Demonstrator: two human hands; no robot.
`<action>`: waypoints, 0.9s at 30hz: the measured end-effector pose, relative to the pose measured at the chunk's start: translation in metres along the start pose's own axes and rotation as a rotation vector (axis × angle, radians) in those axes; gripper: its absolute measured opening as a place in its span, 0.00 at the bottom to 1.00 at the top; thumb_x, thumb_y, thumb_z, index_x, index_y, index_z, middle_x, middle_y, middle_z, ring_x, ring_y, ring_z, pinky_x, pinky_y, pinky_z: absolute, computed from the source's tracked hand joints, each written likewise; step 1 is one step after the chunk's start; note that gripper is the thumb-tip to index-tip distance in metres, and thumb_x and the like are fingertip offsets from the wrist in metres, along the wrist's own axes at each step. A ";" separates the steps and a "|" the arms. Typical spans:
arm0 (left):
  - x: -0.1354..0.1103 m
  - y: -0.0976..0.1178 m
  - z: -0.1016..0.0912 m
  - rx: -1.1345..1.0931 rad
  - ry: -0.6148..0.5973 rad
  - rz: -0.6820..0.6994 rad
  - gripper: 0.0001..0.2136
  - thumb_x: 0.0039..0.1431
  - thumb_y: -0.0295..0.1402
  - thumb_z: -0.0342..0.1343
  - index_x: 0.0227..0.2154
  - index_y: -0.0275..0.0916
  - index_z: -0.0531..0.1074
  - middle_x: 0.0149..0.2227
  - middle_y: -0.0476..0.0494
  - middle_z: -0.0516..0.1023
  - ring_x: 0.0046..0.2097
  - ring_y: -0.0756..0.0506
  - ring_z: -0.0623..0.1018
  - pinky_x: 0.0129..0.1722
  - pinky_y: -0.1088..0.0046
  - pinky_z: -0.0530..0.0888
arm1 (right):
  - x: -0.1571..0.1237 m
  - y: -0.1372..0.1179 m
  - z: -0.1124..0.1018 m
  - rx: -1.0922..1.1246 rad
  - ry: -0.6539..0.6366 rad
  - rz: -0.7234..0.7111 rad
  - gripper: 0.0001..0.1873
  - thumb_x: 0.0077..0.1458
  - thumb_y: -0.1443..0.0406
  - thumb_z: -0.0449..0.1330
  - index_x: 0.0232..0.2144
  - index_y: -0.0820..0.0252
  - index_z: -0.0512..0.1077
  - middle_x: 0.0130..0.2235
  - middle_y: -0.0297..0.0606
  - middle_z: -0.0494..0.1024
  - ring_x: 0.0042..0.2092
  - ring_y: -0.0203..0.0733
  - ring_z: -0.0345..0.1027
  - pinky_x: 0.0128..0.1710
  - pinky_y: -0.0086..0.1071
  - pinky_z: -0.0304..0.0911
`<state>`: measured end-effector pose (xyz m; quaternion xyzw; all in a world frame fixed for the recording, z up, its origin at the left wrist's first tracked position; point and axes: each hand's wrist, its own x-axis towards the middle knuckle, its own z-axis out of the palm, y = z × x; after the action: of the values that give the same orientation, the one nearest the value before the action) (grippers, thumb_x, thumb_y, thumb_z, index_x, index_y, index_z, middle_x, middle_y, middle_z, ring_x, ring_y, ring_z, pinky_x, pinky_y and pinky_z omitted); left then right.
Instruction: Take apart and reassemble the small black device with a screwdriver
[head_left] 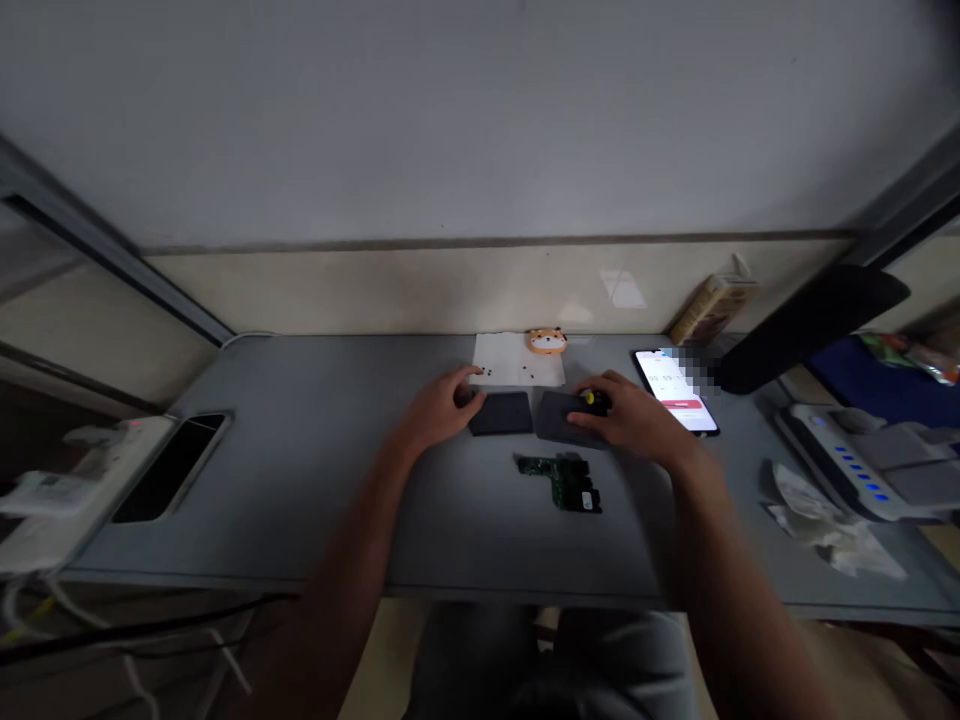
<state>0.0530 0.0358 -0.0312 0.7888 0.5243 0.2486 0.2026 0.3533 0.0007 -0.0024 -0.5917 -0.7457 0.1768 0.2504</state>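
My left hand (444, 408) rests at the left edge of a flat dark case half (501, 414), thumb by its corner. Its index fingertip touches the white paper (504, 352), beside small dark screws (489, 372), and a gap shows between finger and thumb. In my right hand (628, 408) is a short black-and-yellow tool (592, 398), mostly covered by the fingers. That hand's thumb lies over a second dark flat piece (559, 415), slightly tilted beside the first. A green circuit board (566, 482) with black parts lies nearer to me.
An orange animal-faced object (547, 341) sits on the paper. Right of my hand lies a lit phone (679, 392), with a carton (712, 308) and black cylinder (810, 330) behind. Crumpled tissue (832, 525) and a power strip (855, 465) are farther right. Another phone (174, 468) lies left.
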 end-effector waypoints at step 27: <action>-0.024 0.066 0.034 0.042 0.111 0.687 0.09 0.69 0.36 0.54 0.41 0.40 0.78 0.36 0.44 0.79 0.39 0.46 0.79 0.46 0.68 0.77 | 0.011 -0.020 0.039 -0.237 0.208 0.024 0.10 0.61 0.67 0.58 0.40 0.57 0.80 0.40 0.46 0.79 0.42 0.50 0.74 0.44 0.39 0.63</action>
<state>0.1140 -0.0130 -0.0242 0.9084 0.2434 0.3343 0.0621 0.3130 0.0075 -0.0209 -0.6410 -0.7243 0.0285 0.2525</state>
